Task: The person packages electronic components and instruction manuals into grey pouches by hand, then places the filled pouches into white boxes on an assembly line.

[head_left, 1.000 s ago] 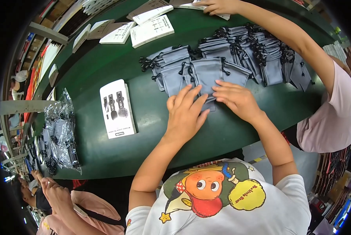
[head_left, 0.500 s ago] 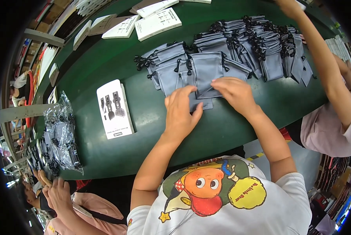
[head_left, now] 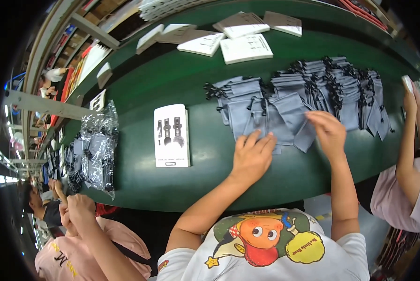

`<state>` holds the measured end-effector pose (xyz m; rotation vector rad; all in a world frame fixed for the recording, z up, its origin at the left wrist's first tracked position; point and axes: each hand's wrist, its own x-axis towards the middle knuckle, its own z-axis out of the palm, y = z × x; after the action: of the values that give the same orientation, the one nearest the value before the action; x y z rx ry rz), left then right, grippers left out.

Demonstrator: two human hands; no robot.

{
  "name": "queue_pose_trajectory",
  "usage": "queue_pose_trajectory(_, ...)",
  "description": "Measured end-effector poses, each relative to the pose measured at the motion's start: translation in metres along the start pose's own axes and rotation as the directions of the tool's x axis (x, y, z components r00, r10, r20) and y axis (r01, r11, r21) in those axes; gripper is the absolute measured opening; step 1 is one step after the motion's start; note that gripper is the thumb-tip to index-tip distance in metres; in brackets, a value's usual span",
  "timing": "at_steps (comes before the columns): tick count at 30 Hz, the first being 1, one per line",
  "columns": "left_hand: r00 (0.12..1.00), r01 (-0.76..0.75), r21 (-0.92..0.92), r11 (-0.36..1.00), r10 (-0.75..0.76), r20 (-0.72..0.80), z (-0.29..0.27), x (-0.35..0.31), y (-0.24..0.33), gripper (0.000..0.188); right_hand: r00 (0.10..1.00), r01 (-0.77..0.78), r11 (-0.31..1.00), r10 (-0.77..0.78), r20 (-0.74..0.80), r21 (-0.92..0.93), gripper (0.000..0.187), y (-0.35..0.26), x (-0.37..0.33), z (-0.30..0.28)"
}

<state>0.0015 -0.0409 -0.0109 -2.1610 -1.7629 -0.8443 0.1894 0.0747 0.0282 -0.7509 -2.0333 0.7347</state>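
Grey drawstring pouches with black cords lie in overlapping rows in front of me. My left hand (head_left: 253,158) rests with its fingers stretched out on the lower part of the near pouches (head_left: 239,114). To its right, my right hand (head_left: 330,135) has thumb and fingers pinched at the edge of a single grey pouch (head_left: 288,108), which is tilted over the others. The exact grip at the fingertips is partly hidden. A white box (head_left: 171,136) with black pictures of devices lies left of my hands.
More pouches (head_left: 346,89) are heaped at the right. Several white boxes (head_left: 246,48) lie along the far side of the green table (head_left: 210,187). A clear plastic bag of pouches (head_left: 97,159) lies at the left. Co-workers sit on both sides; one at the right holds a white item (head_left: 407,84).
The view has shifted, so the table's things appear lower and further right. My right hand has tilted the top pouch to the right. My left hand has flattened onto the pouches.
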Motion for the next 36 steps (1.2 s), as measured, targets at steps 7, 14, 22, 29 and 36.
queue_pose_trajectory(7,0.913,0.166,-0.477,0.863,-0.317,-0.256,-0.015,0.009,0.001,0.037,0.983,0.170,0.980,-0.176,0.056,0.099,0.017,-0.030,-0.020,0.023)
queue_pose_trajectory(14,0.990,-0.059,-0.209,0.976,0.084,0.112,-0.024,-0.010,-0.024,0.021,0.988,0.026,0.999,-0.029,0.152,0.024,0.019,-0.014,-0.044,0.040)
queue_pose_trajectory(22,0.975,0.122,-0.348,0.930,-0.046,0.219,-0.016,0.006,-0.034,0.018,0.984,-0.085,0.991,0.101,0.148,-0.107,0.013,-0.001,-0.030,0.045)
queue_pose_trajectory(29,0.897,0.322,-0.064,0.945,-0.283,0.340,-0.014,0.016,-0.033,0.016,0.994,-0.006,0.920,0.047,0.096,-0.392,0.012,0.000,-0.011,0.065)
queue_pose_trajectory(36,0.779,0.475,0.084,0.876,-0.463,0.424,0.000,0.031,-0.033,0.016,0.995,-0.093,0.838,0.096,-0.023,-0.538,0.018,-0.012,-0.001,0.069)
